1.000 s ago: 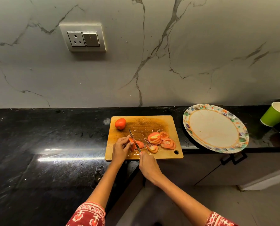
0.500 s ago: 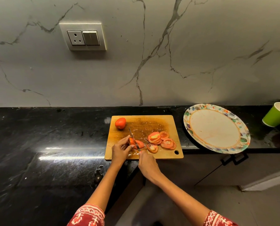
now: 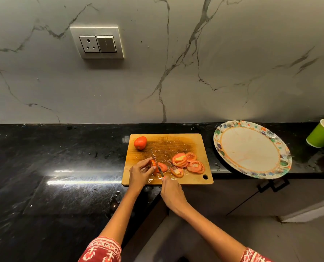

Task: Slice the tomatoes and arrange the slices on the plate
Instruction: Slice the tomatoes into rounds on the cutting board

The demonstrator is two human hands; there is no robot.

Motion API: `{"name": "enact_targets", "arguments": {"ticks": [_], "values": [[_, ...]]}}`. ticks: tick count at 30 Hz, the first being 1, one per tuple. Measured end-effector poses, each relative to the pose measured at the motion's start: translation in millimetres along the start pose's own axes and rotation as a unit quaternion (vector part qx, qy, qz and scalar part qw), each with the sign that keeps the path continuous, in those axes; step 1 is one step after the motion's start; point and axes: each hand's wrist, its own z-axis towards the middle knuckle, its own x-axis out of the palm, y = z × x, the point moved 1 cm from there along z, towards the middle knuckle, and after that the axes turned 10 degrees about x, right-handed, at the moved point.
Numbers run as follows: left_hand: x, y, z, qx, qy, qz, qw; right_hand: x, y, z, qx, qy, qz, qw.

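Note:
On the wooden cutting board (image 3: 184, 140) my left hand (image 3: 139, 173) pinches the small remaining end of a tomato (image 3: 153, 164). My right hand (image 3: 171, 191) grips a knife (image 3: 156, 162), whose blade stands against that piece, right beside my left fingertips. A freshly cut slice (image 3: 162, 167) lies just right of the blade. Several more slices (image 3: 187, 162) are heaped on the board's right half. A whole tomato (image 3: 140, 142) sits at the board's far left corner. The patterned plate (image 3: 282, 148) to the right holds no slices.
The board lies at the front edge of a black stone counter (image 3: 53, 157), and the plate overhangs that edge. A green paper cup (image 3: 322, 136) stands at the far right. A wall socket (image 3: 97, 42) is set in the marble backsplash.
The knife has worked a little further left through the tomato piece, which has become smaller under my left fingers. The heap of slices and the whole tomato have not moved.

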Motion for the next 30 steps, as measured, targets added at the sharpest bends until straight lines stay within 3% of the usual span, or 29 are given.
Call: {"name": "enact_targets", "arguments": {"ticks": [30], "values": [[0.8, 0.6, 1.0, -0.02, -0.011, -0.015, 1.0, -5.2, 3.3, 0.1, 0.01, 0.007, -0.02, 1.0]]}}
